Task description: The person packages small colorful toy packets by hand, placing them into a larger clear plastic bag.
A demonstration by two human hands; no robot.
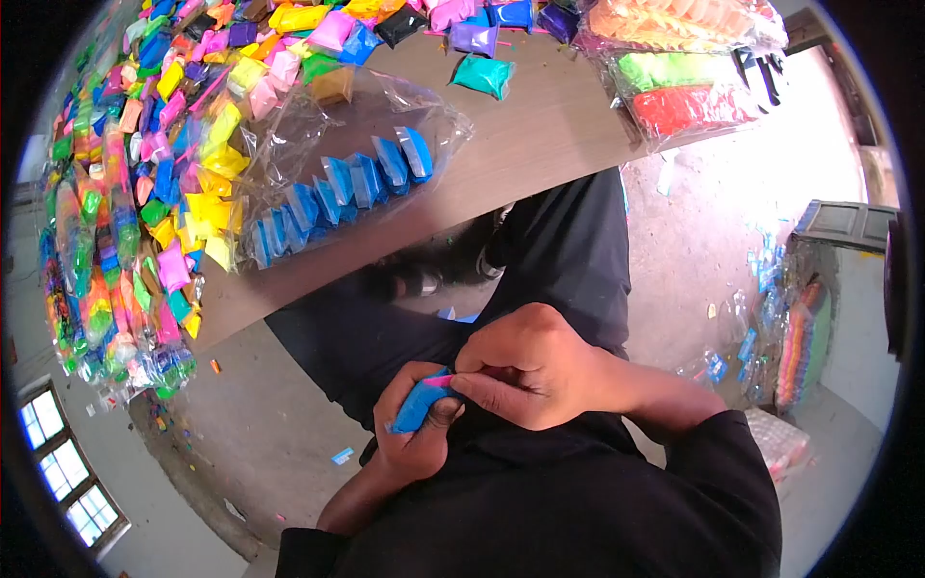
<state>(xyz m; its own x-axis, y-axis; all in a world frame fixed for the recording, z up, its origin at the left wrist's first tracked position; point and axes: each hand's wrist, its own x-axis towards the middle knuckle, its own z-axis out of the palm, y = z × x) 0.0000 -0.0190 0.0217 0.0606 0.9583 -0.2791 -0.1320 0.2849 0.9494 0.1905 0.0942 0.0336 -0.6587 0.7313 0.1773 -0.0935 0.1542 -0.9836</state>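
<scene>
Blue packet (pixel 416 407) is up off the table, held over the lap in front of the black shirt (pixel 568 501). Left hand (pixel 414 451) is closed around it, thumb on the near side, fingers behind. Right hand (pixel 532 371) is drawn in, thumb and forefinger pinched at the packet's upper end, where a pink strip (pixel 439 380) lies against the blue; looks like the tips have the strip's end, exact contact hidden. Step in hand, as I read it: fitting or adjusting that strip on the packet; can't tell whether it's going on or coming off. Next move calls for a steady left grip, without squashing what looks like a soft pack, and a fine right pinch to keep the strip lined up. On the table (pixel 568 120), a row of similar blue packets (pixel 364 183) stands inside or on a clear plastic bag (pixel 289 135), can't tell which. Big heap of coloured packets (pixel 193 207) to the left, teal packet (pixel 482 76) near the far edge, red bundle (pixel 679 110) in clear wrap at right.
</scene>
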